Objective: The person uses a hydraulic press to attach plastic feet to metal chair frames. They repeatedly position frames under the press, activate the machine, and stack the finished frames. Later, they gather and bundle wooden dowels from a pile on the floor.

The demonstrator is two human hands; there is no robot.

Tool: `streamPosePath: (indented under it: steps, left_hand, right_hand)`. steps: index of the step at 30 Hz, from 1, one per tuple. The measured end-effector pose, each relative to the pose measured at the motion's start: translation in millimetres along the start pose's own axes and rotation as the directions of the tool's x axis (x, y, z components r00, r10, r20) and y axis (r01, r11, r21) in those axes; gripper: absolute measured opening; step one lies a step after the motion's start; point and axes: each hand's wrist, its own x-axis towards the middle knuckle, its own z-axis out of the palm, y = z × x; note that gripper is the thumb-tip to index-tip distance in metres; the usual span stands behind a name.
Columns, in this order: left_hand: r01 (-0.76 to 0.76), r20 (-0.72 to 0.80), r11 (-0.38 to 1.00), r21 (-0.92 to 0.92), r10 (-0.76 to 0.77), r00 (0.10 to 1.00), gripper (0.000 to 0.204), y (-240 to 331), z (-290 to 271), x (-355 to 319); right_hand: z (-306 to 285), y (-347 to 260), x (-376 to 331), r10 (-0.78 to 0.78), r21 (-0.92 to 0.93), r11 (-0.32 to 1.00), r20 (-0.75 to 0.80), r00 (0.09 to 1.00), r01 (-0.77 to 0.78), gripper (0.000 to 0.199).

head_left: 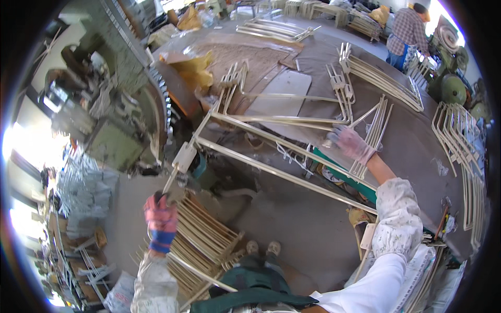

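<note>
My left hand, in a pink and blue glove, grips the near end of a cream metal tube frame by its flat end plate, low over the floor. The frame is a long U of two parallel tubes that reaches up and right onto the grey worktable. My right hand, in a thin pale glove, rests on the frame's far tubes at the table edge, beside a bundle of short cream bars.
A stack of similar cream frames lies on the floor by my feet. More bent frames and racks cover the table. A green machine stands left. Another person in a plaid shirt works at the far right.
</note>
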Motion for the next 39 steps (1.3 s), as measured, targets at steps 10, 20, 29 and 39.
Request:
streamPosePath:
  steps: [10, 20, 29, 39]
  left_hand:
    - [0.496, 0.511, -0.134, -0.858, -0.117, 0.852, 0.024, 167, 41, 1]
    - [0.323, 0.475, -0.354, -0.878, -0.554, 0.683, 0.016, -3, 55, 10]
    - [0.574, 0.687, -0.380, -0.726, -0.424, 0.590, 0.017, -6, 72, 26]
    - [0.569, 0.691, -0.395, -0.721, -0.462, 0.556, 0.020, -23, 112, 17]
  right_hand:
    - [-122, -190, 127, -0.076, 0.440, 0.898, 0.185, 0.980, -0.013, 0.017]
    - [-122, -242, 55, 0.185, 0.676, 0.660, 0.276, 0.943, -0.328, 0.009]
    - [-87, -293, 89, 0.309, 0.726, 0.525, 0.324, 0.894, -0.444, 0.008]
    - [-82, -302, 84, 0.195, 0.882, 0.253, 0.356, 0.914, -0.397, 0.011]
